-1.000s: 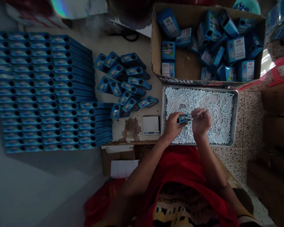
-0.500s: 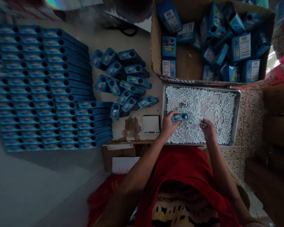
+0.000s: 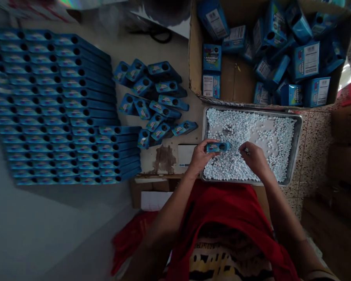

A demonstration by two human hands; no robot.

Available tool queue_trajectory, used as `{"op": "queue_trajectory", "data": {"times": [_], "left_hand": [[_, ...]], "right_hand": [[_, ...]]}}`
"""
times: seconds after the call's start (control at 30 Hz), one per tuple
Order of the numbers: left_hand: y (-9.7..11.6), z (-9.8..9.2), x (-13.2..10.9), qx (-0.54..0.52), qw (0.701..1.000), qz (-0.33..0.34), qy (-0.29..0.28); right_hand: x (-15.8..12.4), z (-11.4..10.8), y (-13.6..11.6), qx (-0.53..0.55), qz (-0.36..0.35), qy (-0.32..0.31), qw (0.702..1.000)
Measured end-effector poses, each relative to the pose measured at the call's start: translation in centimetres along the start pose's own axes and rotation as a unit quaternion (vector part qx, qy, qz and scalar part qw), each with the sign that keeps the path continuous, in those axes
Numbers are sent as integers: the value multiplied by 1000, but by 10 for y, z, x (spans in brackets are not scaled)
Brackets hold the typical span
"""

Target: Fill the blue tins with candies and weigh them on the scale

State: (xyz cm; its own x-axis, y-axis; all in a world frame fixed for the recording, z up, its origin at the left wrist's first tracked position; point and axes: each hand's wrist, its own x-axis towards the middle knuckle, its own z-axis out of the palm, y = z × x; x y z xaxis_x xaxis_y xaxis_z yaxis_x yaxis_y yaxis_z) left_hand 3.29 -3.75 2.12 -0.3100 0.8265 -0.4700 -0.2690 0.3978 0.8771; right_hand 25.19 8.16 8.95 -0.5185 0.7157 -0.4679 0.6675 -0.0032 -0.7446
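My left hand [image 3: 199,157] grips a small blue candy box [image 3: 218,147] sideways over the left edge of a metal tray [image 3: 296,146]. The tray holds a thick layer of small white candies [image 3: 269,154]. My right hand [image 3: 253,158] rests on the candies a little right of the box, its fingers curled together in a pinch; what they hold is too small to see.
A small white scale [image 3: 186,154] sits left of the tray. Loose blue boxes [image 3: 156,101] lie in a pile beyond it, and neat rows of blue boxes [image 3: 52,105] cover the table's left. A cardboard carton [image 3: 235,78] of larger blue packs stands behind the tray.
My right hand came off the box's end and dropped into the candies, then edged back toward the box. My left hand carried the box left, over the tray's edge.
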Motion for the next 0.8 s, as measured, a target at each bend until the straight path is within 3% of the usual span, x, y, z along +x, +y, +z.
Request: {"op": "queue_trajectory", "data": {"times": [0.1,0.23,0.37,0.5,0.6,0.67,0.73,0.8], "left_hand": [[1,1,0,80,996,21,17],[4,7,-1,172,982,67,35],[5,17,1,203,973,105,30],[4,25,7,180,977,107,36],[7,18,1,135,986,87,49],[10,2,-14,92,991,60,78],[9,-24,-36,54,986,38,150],[4,-59,-61,47,960,32,274]], "right_hand": [[5,1,-33,-100,-87,-40,990],[17,12,-63,-244,-118,-103,957],[25,22,-70,-335,-136,-133,923],[22,31,-69,-314,-146,-113,931],[19,22,-73,-206,-185,-50,960],[28,1,-80,-102,-210,42,971],[54,-29,-89,-21,-203,148,968],[102,-55,-100,1,-156,221,963]]}}
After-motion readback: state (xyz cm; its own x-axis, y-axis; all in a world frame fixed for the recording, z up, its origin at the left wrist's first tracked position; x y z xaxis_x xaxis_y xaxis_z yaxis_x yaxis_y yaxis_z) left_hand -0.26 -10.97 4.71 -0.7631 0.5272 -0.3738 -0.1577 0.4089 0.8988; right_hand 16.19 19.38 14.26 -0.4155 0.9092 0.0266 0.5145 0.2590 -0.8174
